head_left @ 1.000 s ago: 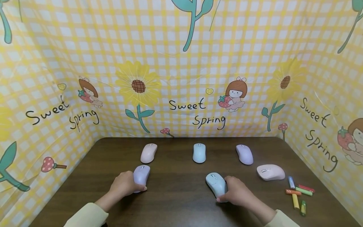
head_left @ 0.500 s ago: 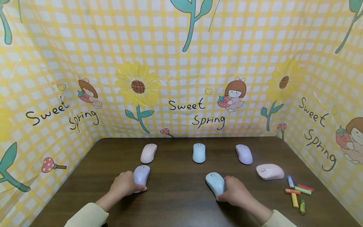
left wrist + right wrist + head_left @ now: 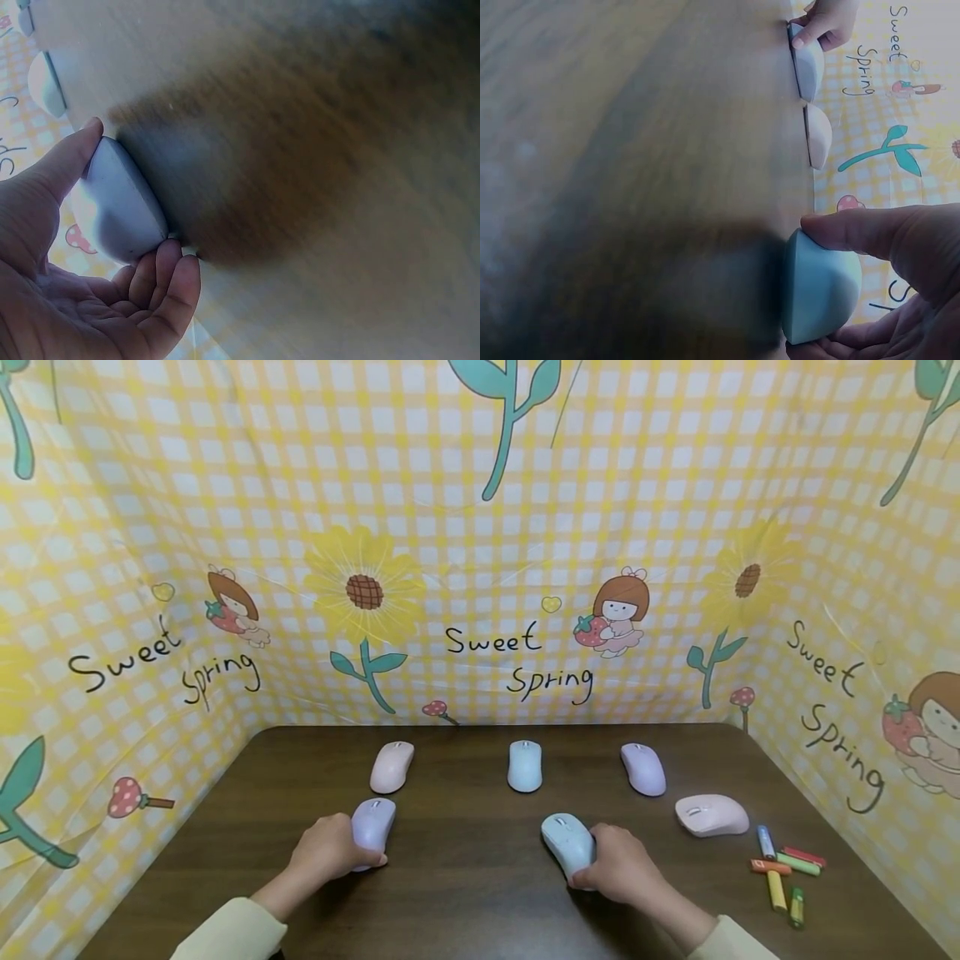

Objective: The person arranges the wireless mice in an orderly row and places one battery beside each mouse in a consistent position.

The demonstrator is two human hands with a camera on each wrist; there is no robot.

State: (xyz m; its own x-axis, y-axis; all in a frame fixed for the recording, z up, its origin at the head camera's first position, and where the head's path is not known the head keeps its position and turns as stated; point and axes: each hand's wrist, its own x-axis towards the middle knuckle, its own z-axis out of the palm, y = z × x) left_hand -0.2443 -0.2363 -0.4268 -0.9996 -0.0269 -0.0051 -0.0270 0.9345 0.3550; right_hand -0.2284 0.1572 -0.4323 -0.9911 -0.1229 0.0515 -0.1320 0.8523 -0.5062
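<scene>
Between the thumb and fingers of my left hand (image 3: 327,847) is a purple computer mouse (image 3: 373,827), on the left of the table. The left wrist view shows the thumb on one side of this mouse (image 3: 116,199) and the fingertips on the other. My right hand (image 3: 618,862) grips a light blue computer mouse (image 3: 567,842) right of centre, with its front angled to the left. In the right wrist view, the thumb and fingers hold opposite sides of the blue mouse (image 3: 821,289). The palms hide part of each mouse in the head view.
Along the back of the brown table (image 3: 450,827) lie a pink mouse (image 3: 392,767), a light blue mouse (image 3: 525,766) and a purple mouse (image 3: 642,769). Another pink mouse (image 3: 712,815) lies sideways at right, near several coloured batteries (image 3: 777,891). A checked cloth (image 3: 480,568) surrounds the table.
The head view has shifted slightly. Both hands keep hold of the same mice, with hardly any visible movement over the table.
</scene>
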